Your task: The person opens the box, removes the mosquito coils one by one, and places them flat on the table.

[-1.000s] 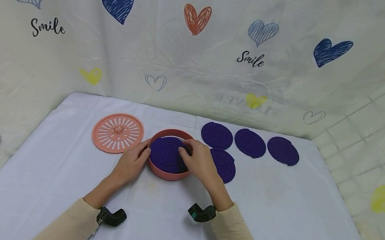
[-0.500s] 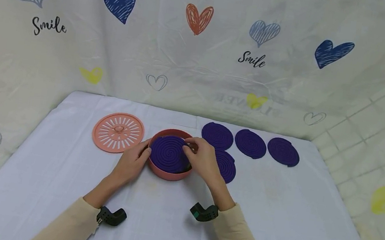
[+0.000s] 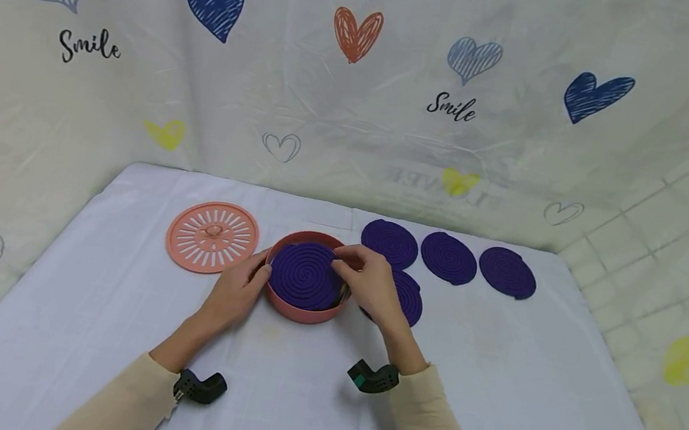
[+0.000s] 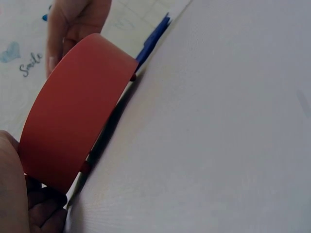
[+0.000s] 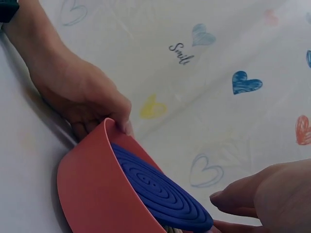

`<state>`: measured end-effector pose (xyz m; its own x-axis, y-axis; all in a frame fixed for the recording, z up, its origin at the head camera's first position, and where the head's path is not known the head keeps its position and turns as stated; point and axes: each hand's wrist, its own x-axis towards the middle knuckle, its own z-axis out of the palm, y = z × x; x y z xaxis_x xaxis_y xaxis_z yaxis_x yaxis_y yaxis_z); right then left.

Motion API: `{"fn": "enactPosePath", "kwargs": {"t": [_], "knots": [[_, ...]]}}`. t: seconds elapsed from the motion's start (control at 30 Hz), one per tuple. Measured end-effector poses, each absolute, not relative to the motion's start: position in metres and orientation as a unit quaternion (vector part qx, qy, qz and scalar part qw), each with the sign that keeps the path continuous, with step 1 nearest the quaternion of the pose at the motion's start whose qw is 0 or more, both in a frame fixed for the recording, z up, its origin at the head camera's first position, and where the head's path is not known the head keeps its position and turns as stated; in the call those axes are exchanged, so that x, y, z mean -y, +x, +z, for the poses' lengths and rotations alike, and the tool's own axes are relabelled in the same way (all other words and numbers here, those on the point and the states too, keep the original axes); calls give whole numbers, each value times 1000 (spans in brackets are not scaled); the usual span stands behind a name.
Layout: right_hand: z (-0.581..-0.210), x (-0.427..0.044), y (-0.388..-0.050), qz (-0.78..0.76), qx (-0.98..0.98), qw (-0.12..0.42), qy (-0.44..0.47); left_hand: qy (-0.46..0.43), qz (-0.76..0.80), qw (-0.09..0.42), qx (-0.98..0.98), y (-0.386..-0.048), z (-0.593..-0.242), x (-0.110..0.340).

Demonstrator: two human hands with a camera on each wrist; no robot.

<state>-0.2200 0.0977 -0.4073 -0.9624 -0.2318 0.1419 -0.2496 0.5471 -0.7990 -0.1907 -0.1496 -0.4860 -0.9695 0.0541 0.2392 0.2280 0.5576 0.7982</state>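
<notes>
A round coral-red box stands on the table, gripped at its left wall by my left hand, thumb at the rim. Inside it a purple mosquito coil lies tilted, its right side raised towards my right hand. In the right wrist view, the fingers of that hand curl at the raised edge of the coil; the upper digit is apart from it, the lower one touches the edge. Something pale shows beneath the coil, too little to identify. In the left wrist view the outer wall of the box hides the coil.
A slotted coral lid with a small knob lies left of the box. Several more coils lie at the right: one at the back, one beside it, another further right, and one partly behind my right hand.
My right hand has drawn slightly up and to the right, out from the inside of the box. The coil's right side has risen with it. My left hand keeps its hold.
</notes>
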Motion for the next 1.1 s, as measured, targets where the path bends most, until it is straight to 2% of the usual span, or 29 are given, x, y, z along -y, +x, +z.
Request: {"fn": "enactPosePath", "kwargs": {"t": [0.37,0.57,1.1], "knots": [[-408,-101,-224,502,855,-53,117,-78,-464,91,878,-191,-486,149],[-408,-103,-224,501,851,-76,138,-75,-462,93,879,-192,-487,150],[-410,-102,-224,483,853,-101,169,-78,-460,97,879,-192,-488,150]]}}
